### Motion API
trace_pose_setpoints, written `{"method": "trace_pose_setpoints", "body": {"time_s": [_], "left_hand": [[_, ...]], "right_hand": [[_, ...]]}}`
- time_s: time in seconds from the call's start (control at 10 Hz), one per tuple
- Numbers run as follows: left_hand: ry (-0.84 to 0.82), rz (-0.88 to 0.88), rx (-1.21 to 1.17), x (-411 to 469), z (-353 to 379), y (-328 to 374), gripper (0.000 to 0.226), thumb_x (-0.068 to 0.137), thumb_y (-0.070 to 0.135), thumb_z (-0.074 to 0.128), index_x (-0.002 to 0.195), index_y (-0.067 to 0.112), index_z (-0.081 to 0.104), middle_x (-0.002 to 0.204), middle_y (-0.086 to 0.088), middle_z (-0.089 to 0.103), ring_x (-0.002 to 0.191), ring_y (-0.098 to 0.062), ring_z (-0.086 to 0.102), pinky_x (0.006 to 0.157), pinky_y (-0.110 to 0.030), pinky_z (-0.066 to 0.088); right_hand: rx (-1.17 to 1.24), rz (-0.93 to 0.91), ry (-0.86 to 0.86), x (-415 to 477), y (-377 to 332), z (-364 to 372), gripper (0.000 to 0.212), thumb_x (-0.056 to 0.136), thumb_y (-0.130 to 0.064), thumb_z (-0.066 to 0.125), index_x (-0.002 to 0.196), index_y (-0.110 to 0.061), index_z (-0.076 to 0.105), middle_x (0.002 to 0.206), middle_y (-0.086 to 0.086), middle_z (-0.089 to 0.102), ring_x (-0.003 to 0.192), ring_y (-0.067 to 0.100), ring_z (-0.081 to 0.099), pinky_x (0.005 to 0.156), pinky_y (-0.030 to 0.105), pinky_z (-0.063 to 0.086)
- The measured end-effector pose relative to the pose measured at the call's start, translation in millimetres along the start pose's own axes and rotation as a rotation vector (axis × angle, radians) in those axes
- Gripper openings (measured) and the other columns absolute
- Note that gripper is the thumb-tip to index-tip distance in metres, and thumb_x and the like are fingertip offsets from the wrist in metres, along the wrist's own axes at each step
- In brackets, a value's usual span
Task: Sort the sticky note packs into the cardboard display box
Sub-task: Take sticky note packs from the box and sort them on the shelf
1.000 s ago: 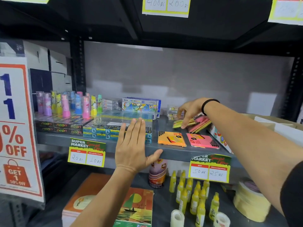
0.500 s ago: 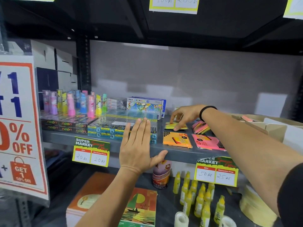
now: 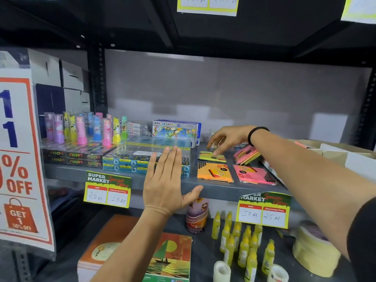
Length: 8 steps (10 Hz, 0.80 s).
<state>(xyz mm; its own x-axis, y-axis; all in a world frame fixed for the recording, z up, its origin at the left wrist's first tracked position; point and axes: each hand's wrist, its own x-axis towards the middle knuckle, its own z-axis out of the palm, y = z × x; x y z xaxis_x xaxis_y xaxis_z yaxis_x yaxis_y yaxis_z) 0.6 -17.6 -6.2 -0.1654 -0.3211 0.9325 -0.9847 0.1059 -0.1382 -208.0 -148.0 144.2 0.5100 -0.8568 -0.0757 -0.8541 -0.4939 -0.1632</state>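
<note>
Dark metal shelving unit [image 3: 203, 192] with a grey shelf deck at mid-height and a second deck below. Perforated black upright post [image 3: 97, 78] at rear left; another upright [image 3: 368, 110] at far right. Underside of the upper shelf [image 3: 244, 29] black, cross-braced, in shadow. Plain grey back wall [image 3: 234, 88] behind the shelf, with pale blurred patches (cause not discernible). Yellow-bordered price tags [image 3: 107, 189] clipped to the shelf's front edge. Large red-and-white discount sign [image 3: 18, 159] hung at far left. Stacked white and dark blue boxes [image 3: 61, 84] beside the left post.
</note>
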Motion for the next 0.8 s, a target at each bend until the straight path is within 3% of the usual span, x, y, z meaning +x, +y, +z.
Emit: {"method": "trace_pose_setpoints", "body": {"time_s": [0.2, 0.4, 0.7, 0.8], "left_hand": [[0.012, 0.004, 0.003, -0.2, 0.5, -0.3, 0.091, 0.089, 0.070, 0.023, 0.132, -0.004, 0.054, 0.137, -0.018, 0.056, 0.129, -0.033, 0.051, 0.109, -0.050, 0.031], [0.010, 0.002, 0.001, -0.4, 0.4, 0.2, 0.091, 0.089, 0.070, 0.024, 0.132, -0.004, 0.055, 0.136, -0.018, 0.056, 0.129, -0.032, 0.051, 0.110, -0.050, 0.030], [0.024, 0.005, 0.002, -1.6, 3.7, -1.2, 0.090, 0.089, 0.069, 0.026, 0.132, -0.004, 0.055, 0.135, -0.018, 0.057, 0.129, -0.033, 0.052, 0.110, -0.050, 0.031], [0.026, 0.007, 0.004, -1.3, 4.3, -1.7, 0.089, 0.088, 0.069, 0.027, 0.132, -0.004, 0.055, 0.135, -0.018, 0.057, 0.128, -0.032, 0.052, 0.110, -0.050, 0.031]], "right_hand": [[-0.251, 0.179, -0.125, -16.7, 17.2, -24.3, 0.061, 0.065, -0.052, 0.079, 0.119, -0.030, 0.059, 0.116, -0.007, 0.052, 0.119, 0.022, 0.047, 0.102, 0.039, 0.036], [-0.393, 0.349, -0.230, -22.7, 17.8, -21.5, 0.079, 0.060, -0.053, 0.081, 0.127, -0.020, 0.056, 0.132, 0.000, 0.052, 0.119, 0.022, 0.047, 0.103, 0.042, 0.040], [-0.332, 0.332, -0.164, -26.4, 16.1, -20.8, 0.070, 0.054, -0.048, 0.086, 0.112, -0.018, 0.064, 0.116, 0.000, 0.061, 0.106, 0.021, 0.056, 0.098, 0.041, 0.046], [-0.307, 0.286, -0.097, -34.2, 13.2, -26.7, 0.065, 0.058, -0.048, 0.084, 0.111, -0.019, 0.060, 0.105, -0.006, 0.058, 0.098, 0.018, 0.054, 0.089, 0.033, 0.047]]}}
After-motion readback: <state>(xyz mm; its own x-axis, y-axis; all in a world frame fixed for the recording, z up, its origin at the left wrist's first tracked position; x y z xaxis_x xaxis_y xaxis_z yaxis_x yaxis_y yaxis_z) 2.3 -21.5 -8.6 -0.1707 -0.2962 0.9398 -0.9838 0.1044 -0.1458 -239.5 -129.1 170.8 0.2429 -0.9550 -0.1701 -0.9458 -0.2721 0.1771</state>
